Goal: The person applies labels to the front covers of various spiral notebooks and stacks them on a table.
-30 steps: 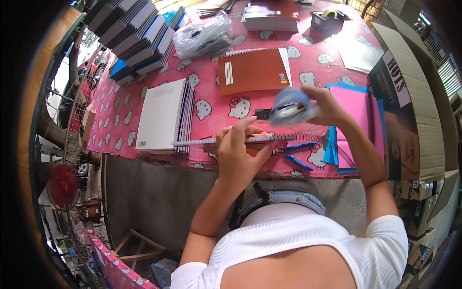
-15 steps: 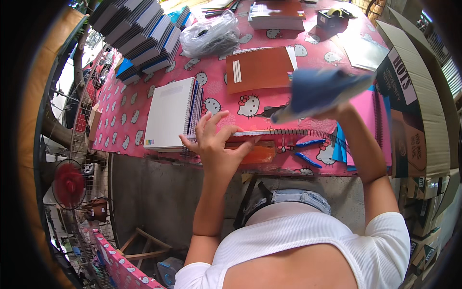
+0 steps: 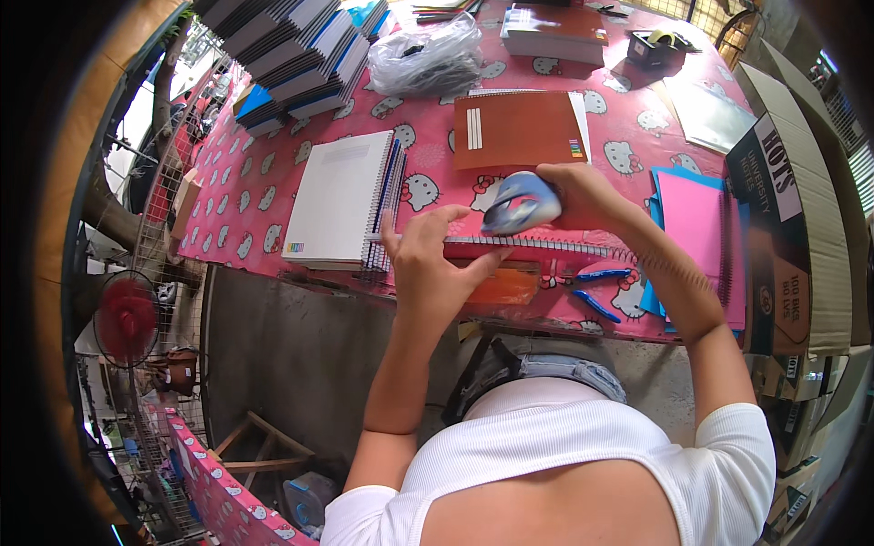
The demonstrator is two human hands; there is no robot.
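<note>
My left hand (image 3: 426, 257) grips the left end of a notebook (image 3: 473, 244) standing on edge, spine up, thumb on the near side and fingers beyond. A wire spiral (image 3: 592, 249) runs along that spine and juts out to the right, in front of my right forearm. My right hand (image 3: 578, 193) is closed on a blue and pale rounded thing (image 3: 523, 202), held just above the spiral; motion blur hides its kind. Left of my left hand lies a stack of white spiral notebooks (image 3: 337, 196). Below the spiral are an orange piece (image 3: 496, 285) and two blue pens (image 3: 596, 307).
A brown notebook (image 3: 519, 129) lies beyond my hands. Pink and blue covers (image 3: 687, 227) lie at the right beside a cardboard box (image 3: 797, 227). Farther back are tall notebook stacks (image 3: 296, 55), a clear plastic bag (image 3: 423, 59) and a tape dispenser (image 3: 657, 47).
My right hand has swung left and inward with the blue thing, bringing it close to the spiral near my left hand. The left hand keeps its grip on the notebook. The view has shifted slightly.
</note>
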